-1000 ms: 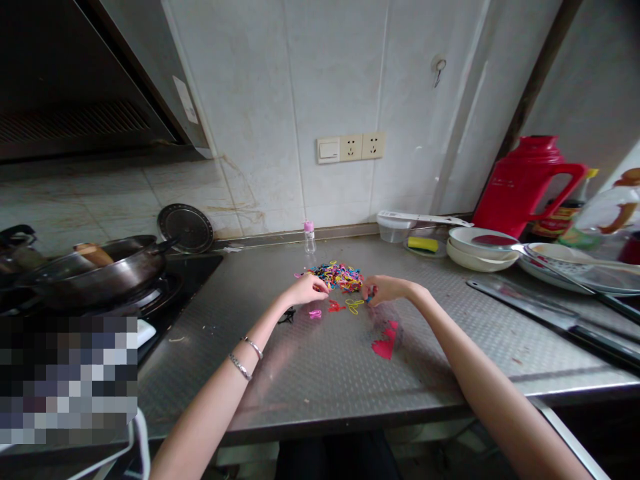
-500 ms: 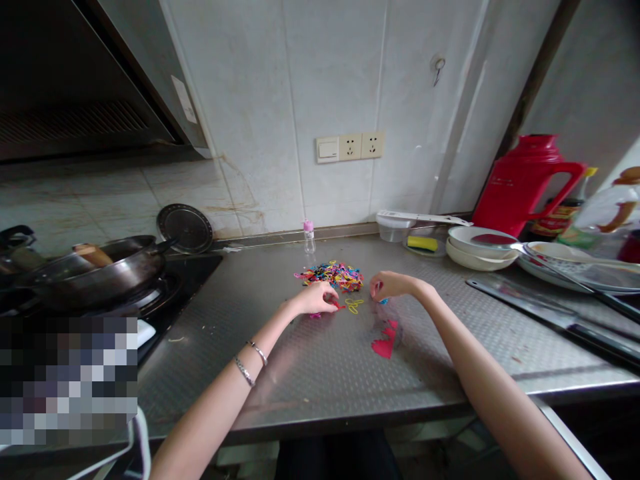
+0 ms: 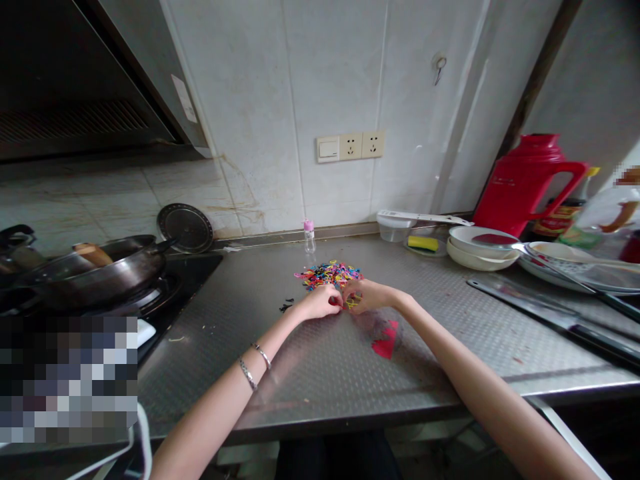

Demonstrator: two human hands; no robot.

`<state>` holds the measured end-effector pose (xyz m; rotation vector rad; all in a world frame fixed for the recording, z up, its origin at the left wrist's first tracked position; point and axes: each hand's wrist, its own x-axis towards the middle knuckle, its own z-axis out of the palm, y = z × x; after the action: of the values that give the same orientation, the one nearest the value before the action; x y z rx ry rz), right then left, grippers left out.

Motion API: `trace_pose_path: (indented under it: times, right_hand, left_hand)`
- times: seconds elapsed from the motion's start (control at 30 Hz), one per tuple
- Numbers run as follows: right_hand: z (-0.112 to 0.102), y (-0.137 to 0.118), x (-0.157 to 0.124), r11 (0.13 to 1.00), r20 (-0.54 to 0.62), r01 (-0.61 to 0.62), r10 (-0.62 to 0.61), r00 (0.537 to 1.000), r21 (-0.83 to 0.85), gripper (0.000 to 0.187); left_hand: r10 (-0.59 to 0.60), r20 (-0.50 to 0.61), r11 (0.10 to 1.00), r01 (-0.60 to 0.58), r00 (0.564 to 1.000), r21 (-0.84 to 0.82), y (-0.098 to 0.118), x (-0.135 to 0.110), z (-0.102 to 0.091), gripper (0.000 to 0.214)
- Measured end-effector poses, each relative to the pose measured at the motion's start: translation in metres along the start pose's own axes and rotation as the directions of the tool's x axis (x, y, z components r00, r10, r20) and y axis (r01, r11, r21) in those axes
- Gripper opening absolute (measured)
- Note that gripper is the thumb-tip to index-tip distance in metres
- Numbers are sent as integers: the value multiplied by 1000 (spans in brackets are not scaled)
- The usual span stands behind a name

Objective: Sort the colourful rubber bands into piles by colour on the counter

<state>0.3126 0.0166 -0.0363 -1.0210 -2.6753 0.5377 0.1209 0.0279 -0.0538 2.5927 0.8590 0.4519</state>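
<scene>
A heap of small multicoloured rubber bands (image 3: 330,272) lies on the steel counter. Just in front of it, my left hand (image 3: 320,304) is closed in a pinch, with red rubber bands (image 3: 334,301) showing at its fingers. My right hand (image 3: 373,295) is beside it, fingertips bent and almost meeting the left ones; whatever they pinch is too small to make out. Under the right fingers lie yellow rubber bands (image 3: 353,301). A few black bands (image 3: 287,305) rest left of my left hand. Nearer me is a clear plastic bag with a red print (image 3: 385,340).
Behind the heap stands a small pink-capped bottle (image 3: 309,237). On the left, a pan (image 3: 100,267) sits on the stove. To the right are stacked bowls (image 3: 480,253), a cleaver-like long blade (image 3: 520,307), a sponge (image 3: 423,244) and a red thermos (image 3: 525,180).
My right hand has moved left, up to my left hand's fingertips and over the yellow bands. My left hand has shifted slightly right, and the black bands now show beside it.
</scene>
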Motion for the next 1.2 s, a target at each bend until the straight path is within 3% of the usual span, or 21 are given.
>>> trace_pose_path:
  times: [0.2,0.43,0.53,0.63,0.73,0.9,1.03,1.2]
  right_hand:
    - [-3,0,-3,998,41,-67,66,997,19,28]
    - [-7,1,-5,994,35,-38,34,999,106,28]
    - [-14,5,-8,992,-69,-32,40,997,125,26]
    - [-18,14,-11,989,-282,-98,126,951,110,23]
    - [-17,27,-12,978,-400,-200,210,892,67,22]
    - [-7,40,-12,965,-317,-253,219,923,-69,24]
    - [-3,44,-11,960,-318,-260,215,923,-104,25]
    - [-2,49,-11,952,-408,-293,234,883,-90,20]
  left_hand:
    - [30,6,998,-30,1000,-61,0,0,-1,10]
    - [-7,-62,994,1,998,-105,0,0,-4,15]
    - [-27,-98,986,11,995,-167,-3,0,-5,18]
    - [-59,-162,973,21,985,-229,-11,1,-11,19]
    - [-146,-274,961,71,951,-266,-24,1,-22,21]
    - [-323,-415,926,192,850,-325,-54,-8,-43,21]
    - [-400,-451,904,262,798,-338,-77,-18,-48,17]
    - [-471,-418,861,300,777,-411,-93,-24,-47,15]
